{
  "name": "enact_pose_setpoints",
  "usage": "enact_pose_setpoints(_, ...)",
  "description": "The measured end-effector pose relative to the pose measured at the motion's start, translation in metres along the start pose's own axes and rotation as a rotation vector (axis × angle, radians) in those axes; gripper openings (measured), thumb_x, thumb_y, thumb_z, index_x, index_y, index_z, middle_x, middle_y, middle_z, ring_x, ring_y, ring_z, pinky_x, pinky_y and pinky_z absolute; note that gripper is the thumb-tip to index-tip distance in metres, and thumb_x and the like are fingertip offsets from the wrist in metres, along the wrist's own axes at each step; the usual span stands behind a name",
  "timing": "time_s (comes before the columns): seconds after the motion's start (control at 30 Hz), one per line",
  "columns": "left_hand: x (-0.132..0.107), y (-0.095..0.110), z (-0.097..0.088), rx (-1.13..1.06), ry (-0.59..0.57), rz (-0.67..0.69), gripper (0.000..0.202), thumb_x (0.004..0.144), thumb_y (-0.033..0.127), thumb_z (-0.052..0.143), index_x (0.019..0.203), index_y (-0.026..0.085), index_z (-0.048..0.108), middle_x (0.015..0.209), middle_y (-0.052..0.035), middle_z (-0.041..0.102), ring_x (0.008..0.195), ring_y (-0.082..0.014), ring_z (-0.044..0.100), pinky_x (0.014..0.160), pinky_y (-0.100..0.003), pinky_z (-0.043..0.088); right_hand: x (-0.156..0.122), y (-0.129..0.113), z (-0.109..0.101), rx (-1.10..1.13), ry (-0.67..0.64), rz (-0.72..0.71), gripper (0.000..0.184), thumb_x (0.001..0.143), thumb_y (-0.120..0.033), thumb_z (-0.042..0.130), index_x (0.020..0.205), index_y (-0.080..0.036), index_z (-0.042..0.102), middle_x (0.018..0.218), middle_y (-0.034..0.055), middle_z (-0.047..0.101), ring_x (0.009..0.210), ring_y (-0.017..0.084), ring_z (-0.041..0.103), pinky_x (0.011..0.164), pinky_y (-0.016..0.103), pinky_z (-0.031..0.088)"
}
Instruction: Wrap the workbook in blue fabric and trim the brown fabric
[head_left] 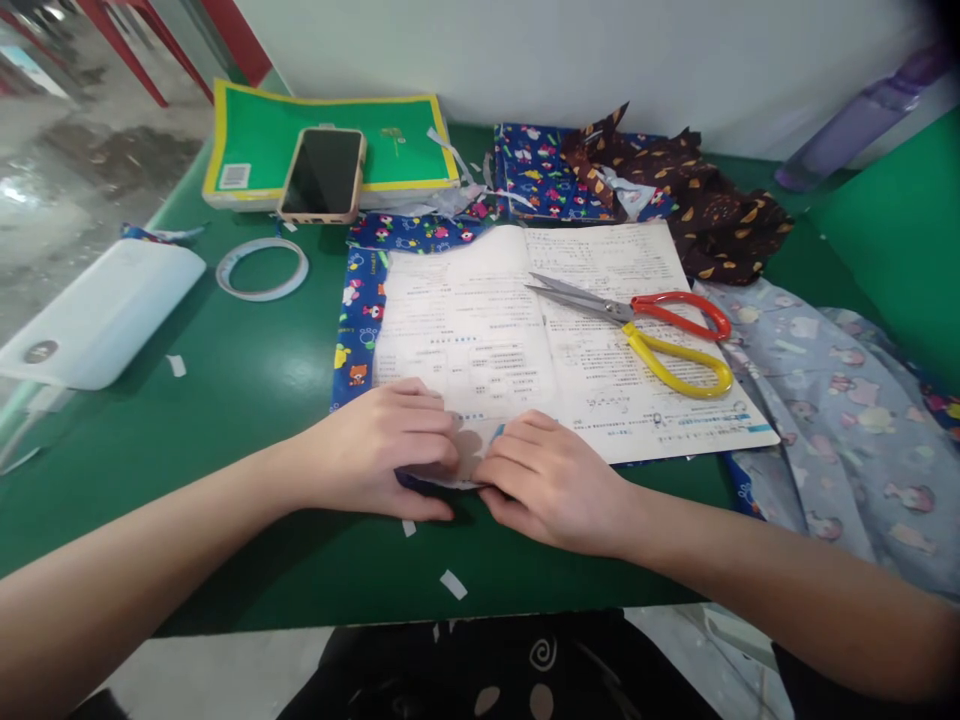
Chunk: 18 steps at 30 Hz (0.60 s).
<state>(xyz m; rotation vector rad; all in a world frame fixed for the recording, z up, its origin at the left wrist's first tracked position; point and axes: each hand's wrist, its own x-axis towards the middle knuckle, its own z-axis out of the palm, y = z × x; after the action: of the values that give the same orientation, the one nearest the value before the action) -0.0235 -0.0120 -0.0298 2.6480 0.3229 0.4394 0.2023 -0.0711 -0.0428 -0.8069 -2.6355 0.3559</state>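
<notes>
An open book (480, 310) of printed pages lies on blue fabric (360, 310) patterned with small animals, which borders its left and far sides. My left hand (412, 445) is closed at the near edge of the left page, fingers curled over the top and thumb below; a bit of dark blue shows under them. Beside it, near the spine, my right hand (559, 485) pinches the same edge, which lifts slightly between the two hands. What lies under the fingers is partly hidden. Scissors (622, 312) with one red and one yellow handle rest across the right page.
A phone (322, 172) sits on a green book (397, 150). A tape roll (301, 272) and white power bank (112, 310) are at left. Brown cloth (712, 210), pale printed fabric (840, 390) and a purple bottle (847, 130) are at right. Paper scraps (453, 584) dot the green table (247, 560).
</notes>
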Motion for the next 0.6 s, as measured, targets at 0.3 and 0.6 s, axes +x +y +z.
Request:
enact_pose_setpoints(0.3, 0.001, -0.002, 0.001, -0.091, -0.018, -0.022, 0.010, 0.085, 0.020, 0.057, 0.076, 0.020, 0.055, 0.067, 0.0031, 0.060, 0.064, -0.0114, 0.053, 0.080, -0.031, 0.040, -0.006, -0.002, -0.013, 0.003, -0.029, 0.087, 0.018, 0.088, -0.023, 0.050, 0.095, -0.010, 0.061, 0.087, 0.0063, 0.061, 0.084, 0.019, 0.053, 0.076, 0.034, 0.038)
enact_pose_setpoints(0.6, -0.005, -0.008, 0.001, -0.071, -0.001, -0.074, 0.012, 0.085, 0.022, 0.058, 0.073, 0.022, 0.056, 0.060, 0.0048, 0.055, 0.057, -0.0107, 0.048, 0.080, -0.032, 0.039, -0.007, 0.003, -0.020, 0.044, -0.066, 0.177, 0.017, 0.090, -0.019, 0.046, 0.079, -0.015, 0.059, 0.079, 0.0024, 0.058, 0.078, 0.015, 0.050, 0.074, 0.031, 0.035)
